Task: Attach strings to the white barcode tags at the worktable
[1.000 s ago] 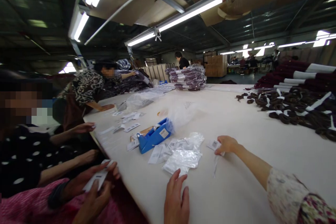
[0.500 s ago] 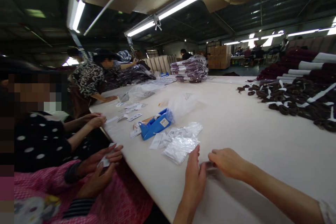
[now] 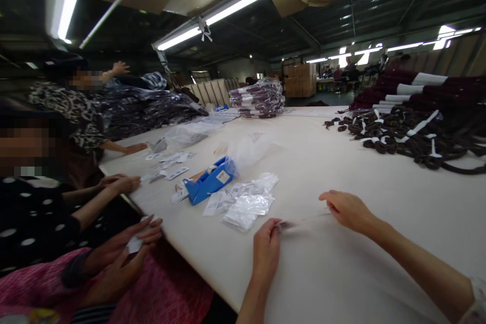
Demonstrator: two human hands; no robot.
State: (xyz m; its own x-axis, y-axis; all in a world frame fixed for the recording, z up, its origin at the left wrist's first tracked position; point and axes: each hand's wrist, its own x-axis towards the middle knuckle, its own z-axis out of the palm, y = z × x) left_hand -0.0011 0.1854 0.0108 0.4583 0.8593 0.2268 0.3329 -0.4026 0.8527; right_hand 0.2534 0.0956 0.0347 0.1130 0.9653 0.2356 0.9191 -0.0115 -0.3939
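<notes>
Left hand (image 3: 267, 244) and right hand (image 3: 348, 210) have drawn apart.

Plastic bags (image 3: 250, 208) lie on the worktop (image 3: 299, 162) between the tape dispenser (image 3: 210, 182) and left hand (image 3: 266, 248). Straps (image 3: 408, 134) lie farther right, before stacked cloth (image 3: 408, 88).

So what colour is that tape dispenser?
The tape dispenser is blue, with a pale label, seen in the head view.

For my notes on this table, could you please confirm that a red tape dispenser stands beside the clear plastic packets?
The colour is wrong: the head view shows a blue tape dispenser standing beside the clear plastic packets.
</notes>
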